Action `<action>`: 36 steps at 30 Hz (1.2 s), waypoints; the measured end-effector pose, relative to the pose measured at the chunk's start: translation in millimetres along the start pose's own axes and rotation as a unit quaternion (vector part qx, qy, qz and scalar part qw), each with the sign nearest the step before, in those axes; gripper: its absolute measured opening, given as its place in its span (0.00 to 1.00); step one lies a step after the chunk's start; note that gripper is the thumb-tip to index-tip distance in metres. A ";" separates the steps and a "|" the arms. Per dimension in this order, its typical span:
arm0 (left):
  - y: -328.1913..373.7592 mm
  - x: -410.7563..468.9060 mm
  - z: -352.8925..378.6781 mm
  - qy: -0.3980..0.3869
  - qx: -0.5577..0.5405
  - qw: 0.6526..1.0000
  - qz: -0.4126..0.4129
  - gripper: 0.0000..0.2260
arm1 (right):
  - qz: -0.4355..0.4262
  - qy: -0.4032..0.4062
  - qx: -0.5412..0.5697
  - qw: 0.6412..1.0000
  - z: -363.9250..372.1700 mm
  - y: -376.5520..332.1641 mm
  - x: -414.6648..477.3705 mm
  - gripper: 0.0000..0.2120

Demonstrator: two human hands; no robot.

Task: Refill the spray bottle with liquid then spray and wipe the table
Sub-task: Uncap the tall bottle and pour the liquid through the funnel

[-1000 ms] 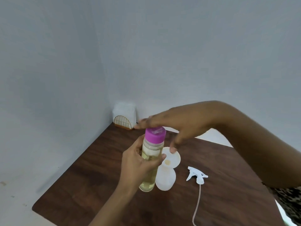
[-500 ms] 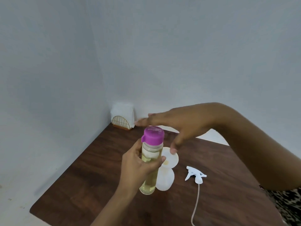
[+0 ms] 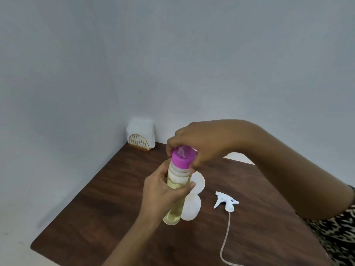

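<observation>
No readable text or labels.

Liquid bottle (image 3: 173,208) upright over the middle of the table (image 3: 96,217), left hand (image 3: 163,191) round its body from the left, right hand (image 3: 203,143) on top, gripping its cap (image 3: 183,157). Just behind it and to its right stands the spray bottle (image 3: 192,210), funnel (image 3: 199,182) in its neck. Further right of the liquid bottle lies the sprayer head (image 3: 225,203), tube (image 3: 225,239) trailing nearward. Well behind it, to the left: napkin holder (image 3: 141,139) at the table's far corner.
</observation>
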State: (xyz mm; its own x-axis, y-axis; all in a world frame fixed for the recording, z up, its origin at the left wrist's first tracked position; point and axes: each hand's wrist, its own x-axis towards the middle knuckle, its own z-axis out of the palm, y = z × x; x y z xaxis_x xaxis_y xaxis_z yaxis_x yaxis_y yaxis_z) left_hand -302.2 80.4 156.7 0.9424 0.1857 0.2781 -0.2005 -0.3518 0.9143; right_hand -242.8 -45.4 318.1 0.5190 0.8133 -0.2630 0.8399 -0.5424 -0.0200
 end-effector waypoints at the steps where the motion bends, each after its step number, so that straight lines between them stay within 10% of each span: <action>1: -0.2 0.3 1.3 -0.003 0.002 1.000 0.004 0.20 | -0.019 -0.007 0.010 1.000 -0.2 3.4 -1.9 0.21; 10: 5.8 3.0 14.0 -0.022 -0.003 1.000 0.014 0.23 | 0.005 0.129 0.253 0.959 31.4 38.3 -33.4 0.22; 19: -1.7 -1.3 29.0 -0.041 -0.022 0.999 0.006 0.24 | 0.131 0.356 0.634 0.674 177.8 54.3 -81.9 0.25; 25: -8.7 -11.6 46.4 -0.073 -0.040 0.996 -0.010 0.24 | 0.372 0.239 0.505 0.741 326.1 76.6 -83.3 0.31; 36: -17.9 -20.5 60.3 -0.096 -0.057 0.992 -0.052 0.24 | 0.511 0.157 0.333 0.777 413.0 67.6 -79.2 0.35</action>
State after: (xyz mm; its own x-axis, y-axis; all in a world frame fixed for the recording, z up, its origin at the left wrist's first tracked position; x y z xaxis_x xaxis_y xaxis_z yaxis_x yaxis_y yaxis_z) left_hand -301.8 27.5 116.9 0.9910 0.0338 0.1292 -0.1180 -0.2310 0.9658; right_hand -292.8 -233.4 -60.8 0.9616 -0.1583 -0.2241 -0.2499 -0.8425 -0.4773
